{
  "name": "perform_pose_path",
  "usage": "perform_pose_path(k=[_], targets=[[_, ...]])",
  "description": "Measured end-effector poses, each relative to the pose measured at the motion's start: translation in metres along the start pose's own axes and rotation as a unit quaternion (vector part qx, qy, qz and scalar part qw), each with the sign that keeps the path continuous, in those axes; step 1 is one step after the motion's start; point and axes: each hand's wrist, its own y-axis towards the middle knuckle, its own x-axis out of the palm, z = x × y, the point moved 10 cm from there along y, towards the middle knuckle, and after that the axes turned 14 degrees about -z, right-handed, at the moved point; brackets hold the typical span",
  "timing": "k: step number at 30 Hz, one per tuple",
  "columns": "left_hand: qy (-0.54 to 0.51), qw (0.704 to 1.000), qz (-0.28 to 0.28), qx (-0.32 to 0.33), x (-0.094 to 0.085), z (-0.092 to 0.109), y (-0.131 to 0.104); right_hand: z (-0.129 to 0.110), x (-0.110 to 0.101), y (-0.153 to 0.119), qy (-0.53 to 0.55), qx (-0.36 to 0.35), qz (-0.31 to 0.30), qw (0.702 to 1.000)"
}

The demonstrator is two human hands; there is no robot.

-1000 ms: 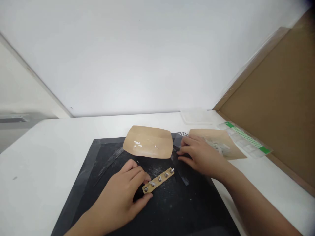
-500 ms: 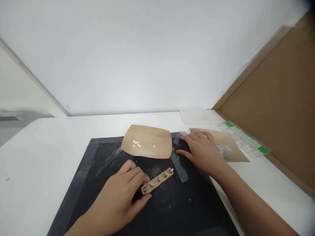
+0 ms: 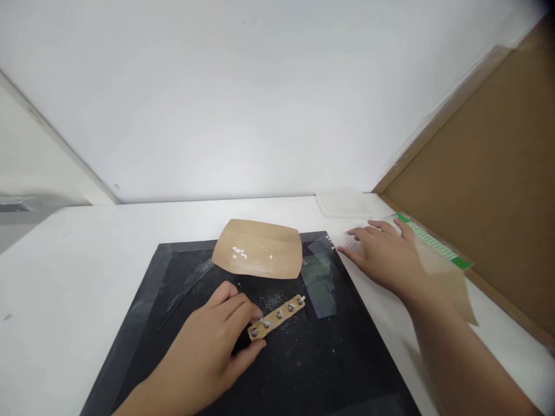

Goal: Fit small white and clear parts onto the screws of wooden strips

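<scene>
My left hand (image 3: 217,341) pinches the left end of a narrow tan strip (image 3: 277,316) that bears several round metal pieces and small whitish bits. The strip lies slanted over the black mat (image 3: 295,370). Beyond the mat's right edge, my right hand (image 3: 384,254) has its fingers spread over a clear sheet and a brown paper (image 3: 455,292), both partly covered by the hand. A brown curved sheet (image 3: 264,245) with small white bits on it rests at the mat's back edge. Beside it lies a clear film piece (image 3: 319,289).
A clear case with a green-edged strip (image 3: 433,240) lies at the right, near a brown cardboard panel (image 3: 485,150). A translucent lid (image 3: 344,205) is at the back by the white wall.
My right hand has moved right, off the mat's corner, and the brown paper beneath it has shifted right and towards me. The clear film on the mat is now uncovered. My left hand has hardly moved.
</scene>
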Motion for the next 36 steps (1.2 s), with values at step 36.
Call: perform_pose_path(k=[36], targets=[[0.01,1.0,0.006,0.008,0.0,0.002,0.001,-0.008,0.023,0.005,0.189,-0.087,-0.127,0.97]])
